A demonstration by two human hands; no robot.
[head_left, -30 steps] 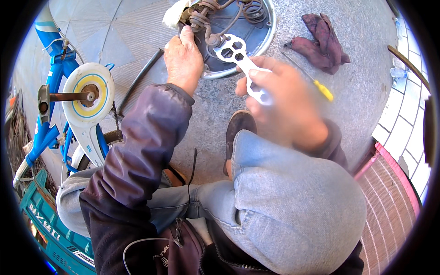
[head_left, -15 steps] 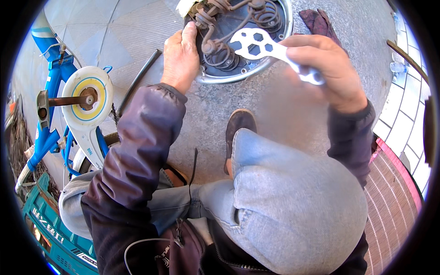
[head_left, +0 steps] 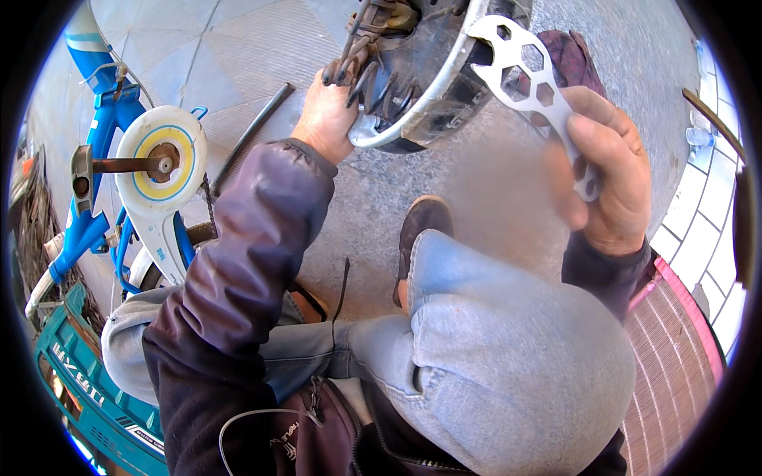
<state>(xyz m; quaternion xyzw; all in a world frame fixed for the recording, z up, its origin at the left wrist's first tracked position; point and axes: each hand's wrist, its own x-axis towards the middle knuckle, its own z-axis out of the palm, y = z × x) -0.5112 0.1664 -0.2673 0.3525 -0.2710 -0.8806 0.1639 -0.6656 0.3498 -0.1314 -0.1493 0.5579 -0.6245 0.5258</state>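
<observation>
We are seeing the sprung saddle (head_left: 432, 113), at the top centre of the frame, tipping onto its side: half a second ago its underside was facing us, and now its dark outer wall is showing below the pale rim and the rusty springs (head_left: 386, 101) are bunching toward the left. The left hand (head_left: 327, 120) is gripping its left edge, the fingertips hiding behind the springs. The right hand (head_left: 615, 170) is closing its fingers around the handle of the flat, many-holed spanner (head_left: 558, 113), whose head is now lying across the saddle's right rim in our view instead of near the springs; we are seeing it fitted on no nut, and cannot tell whether it is touching. As for containers, a teal crate (head_left: 103, 424) is standing at lower left, its contents not showing clearly, and a small clear vessel (head_left: 700, 136) is sitting at upper right, its contents too small to tell.
</observation>
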